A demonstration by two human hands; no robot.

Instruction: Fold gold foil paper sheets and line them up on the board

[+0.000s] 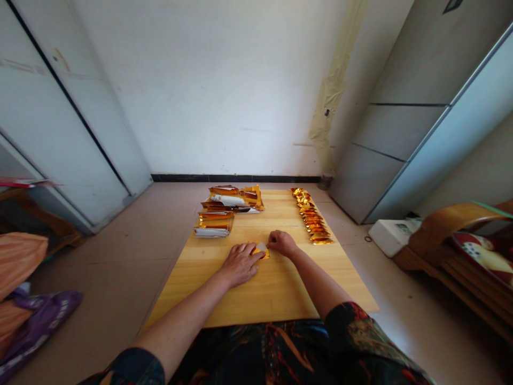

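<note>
A small piece of gold foil paper [262, 249] lies on the low wooden table [256, 289], between my two hands. My left hand [239, 263] rests palm down on the table with its fingers pressed on the left part of the paper. My right hand [281, 243] is curled, its fingertips pinching the paper's right edge. Most of the paper is hidden under my fingers.
Stacks of gold and white foil sheets [230, 206] sit at the table's far left. A row of folded gold pieces [313, 216] runs along the far right. A white box [391, 235] and a wooden chair [460, 240] stand on the right, bags [28, 315] on the left.
</note>
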